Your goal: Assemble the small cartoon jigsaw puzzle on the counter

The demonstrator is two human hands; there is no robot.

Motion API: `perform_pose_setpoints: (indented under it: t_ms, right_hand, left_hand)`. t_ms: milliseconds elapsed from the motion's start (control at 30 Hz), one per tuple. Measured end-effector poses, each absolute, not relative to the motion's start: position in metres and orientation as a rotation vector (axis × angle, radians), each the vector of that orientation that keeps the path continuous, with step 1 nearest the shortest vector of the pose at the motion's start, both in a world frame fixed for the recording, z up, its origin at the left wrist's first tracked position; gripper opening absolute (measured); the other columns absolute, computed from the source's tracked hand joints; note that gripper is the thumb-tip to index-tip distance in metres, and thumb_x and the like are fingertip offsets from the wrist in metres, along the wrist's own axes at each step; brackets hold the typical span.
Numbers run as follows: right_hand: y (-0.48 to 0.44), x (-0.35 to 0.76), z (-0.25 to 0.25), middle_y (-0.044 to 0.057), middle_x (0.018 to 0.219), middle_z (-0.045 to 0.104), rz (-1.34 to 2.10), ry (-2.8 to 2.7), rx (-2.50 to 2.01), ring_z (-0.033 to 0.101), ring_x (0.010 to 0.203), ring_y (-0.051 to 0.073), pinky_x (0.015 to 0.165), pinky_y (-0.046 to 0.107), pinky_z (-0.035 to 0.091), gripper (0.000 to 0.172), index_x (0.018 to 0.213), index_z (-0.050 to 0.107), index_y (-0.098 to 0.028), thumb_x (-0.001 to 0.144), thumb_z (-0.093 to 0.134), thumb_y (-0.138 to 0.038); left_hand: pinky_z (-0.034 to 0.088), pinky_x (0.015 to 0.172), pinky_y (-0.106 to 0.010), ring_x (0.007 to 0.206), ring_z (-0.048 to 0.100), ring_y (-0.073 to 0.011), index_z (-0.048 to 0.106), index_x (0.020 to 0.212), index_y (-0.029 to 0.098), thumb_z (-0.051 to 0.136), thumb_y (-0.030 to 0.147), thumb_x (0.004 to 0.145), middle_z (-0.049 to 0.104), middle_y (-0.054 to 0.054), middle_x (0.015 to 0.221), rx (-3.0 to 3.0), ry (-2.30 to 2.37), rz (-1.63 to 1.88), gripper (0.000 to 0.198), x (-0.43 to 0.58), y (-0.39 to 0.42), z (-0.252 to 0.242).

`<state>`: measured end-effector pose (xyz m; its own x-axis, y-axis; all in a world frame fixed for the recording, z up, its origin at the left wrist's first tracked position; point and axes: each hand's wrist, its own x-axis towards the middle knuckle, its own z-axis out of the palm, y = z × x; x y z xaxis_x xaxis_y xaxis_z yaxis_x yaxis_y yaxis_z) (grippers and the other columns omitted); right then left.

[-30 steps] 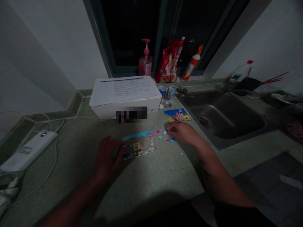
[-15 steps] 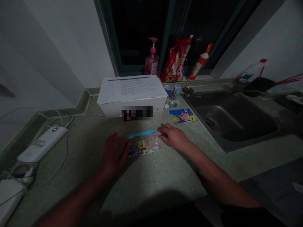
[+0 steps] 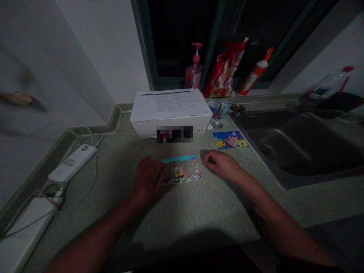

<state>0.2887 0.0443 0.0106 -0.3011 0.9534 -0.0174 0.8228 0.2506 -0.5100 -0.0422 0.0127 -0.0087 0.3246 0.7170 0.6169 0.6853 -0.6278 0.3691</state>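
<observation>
So, puzzle progress from my kitchen counter [image 3: 176, 216], in pretty awful light. The puzzle [image 3: 178, 173] lies flat in front of me, roughly midway between my two hands, and I'd call it over half filled, though that's just eyeballing it.

What's in: the pale blue strip [image 3: 182, 158] along the far edge, most of the near edge, the right side, and the yellow figure [image 3: 178, 170] in the middle. What's left: counter-coloured gaps on both sides of that figure, plus a bare stretch between it and the blue strip. Too dim to count how many pieces that makes.

My left hand [image 3: 148, 177] is at the left edge, fingers loosely spread with the thumb apart from them, tips right at the border. Looks like a steadying touch to me, but I can't swear there's pressure on it. My right hand [image 3: 220, 163] is just beside the right edge, fingers curled, thumb and forefinger tips close together. Whether a piece is pinched in there, I can't tell.

I can't make out any loose pieces either; my hand could be covering some. Over on the far right, between the white box [image 3: 170, 108] and the sink [image 3: 301, 148], there's a blue picture card [image 3: 230, 140] lying flat.
</observation>
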Motion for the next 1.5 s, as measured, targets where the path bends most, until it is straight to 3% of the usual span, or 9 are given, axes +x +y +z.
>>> perform_pose_setpoints:
  t_ms: [100,333,500,700,1100,1500]
  right_hand:
    - [0.042,0.285,0.009,0.002,0.082,0.072,0.825,-2.058,-1.494,0.065,0.073,0.018,0.068,0.03,0.047,0.004,0.092,0.072,-0.022,0.092,0.069,-0.02]
    - [0.026,0.241,-0.001,-0.001,0.073,0.071,1.101,-1.728,-1.313,0.058,0.063,0.014,0.06,0.027,0.044,0.013,0.093,0.078,-0.022,0.09,0.074,-0.034]
    - [0.01,0.212,-0.006,0.0,0.077,0.072,1.264,-1.599,-1.216,0.061,0.067,0.014,0.062,0.027,0.047,0.019,0.091,0.075,-0.022,0.088,0.078,-0.041]
    - [0.003,0.201,-0.008,-0.001,0.073,0.068,1.41,-1.534,-1.178,0.058,0.062,0.013,0.058,0.027,0.046,0.03,0.089,0.07,-0.023,0.085,0.081,-0.051]
    - [0.003,0.202,-0.009,-0.005,0.068,0.061,1.414,-1.593,-1.156,0.052,0.06,0.011,0.059,0.025,0.042,0.012,0.088,0.072,-0.021,0.089,0.078,-0.031]
    - [0.003,0.202,-0.011,-0.004,0.069,0.063,1.426,-1.623,-1.126,0.053,0.061,0.011,0.058,0.025,0.043,0.016,0.091,0.073,-0.021,0.09,0.079,-0.037]
  left_hand:
    - [0.052,0.108,-0.053,0.086,0.073,-0.0214,0.068,0.101,0.024,0.06,0.016,0.1,0.077,-0.002,0.091,2.53,1.309,1.227,0.011,-0.041,0.012,-0.008]
    - [0.057,0.098,-0.045,0.082,0.072,-0.0193,0.067,0.103,0.024,0.065,0.016,0.098,0.077,-0.001,0.09,2.53,1.141,1.271,0.01,-0.028,0.004,-0.008]
    - [0.059,0.094,-0.045,0.092,0.074,-0.0234,0.068,0.11,0.024,0.066,0.019,0.099,0.079,-0.005,0.096,2.519,1.102,1.228,0.013,-0.021,-0.003,-0.006]
    - [0.06,0.09,-0.043,0.086,0.074,-0.022,0.067,0.104,0.024,0.065,0.02,0.1,0.078,-0.003,0.089,2.501,1.072,1.245,0.006,-0.021,-0.003,-0.006]
    - [0.059,0.1,-0.047,0.086,0.077,-0.0199,0.069,0.108,0.025,0.066,0.017,0.101,0.08,-0.002,0.093,2.572,0.97,1.2,0.011,-0.028,0.001,-0.013]
    - [0.06,0.094,-0.046,0.082,0.075,-0.0198,0.068,0.102,0.025,0.063,0.018,0.1,0.078,-0.002,0.089,2.583,0.979,1.142,0.009,-0.027,0.0,-0.008]
